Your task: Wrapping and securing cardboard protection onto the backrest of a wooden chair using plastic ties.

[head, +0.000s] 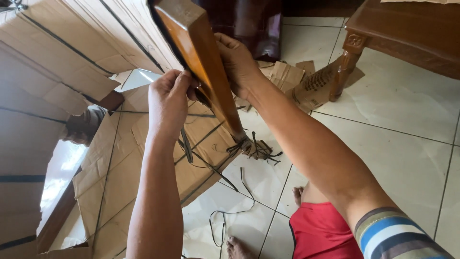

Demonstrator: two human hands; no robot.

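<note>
Gripping wooden leg (201,62) — left hand (167,98), right hand (237,62) both clamped on it | steadying advised — black straps (251,148) snagging its foot

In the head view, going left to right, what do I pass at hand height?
Strapped brown cardboard packaging → left hand → glossy orange-brown wooden leg → right hand → torn cardboard scraps → carved wooden furniture leg.
</note>
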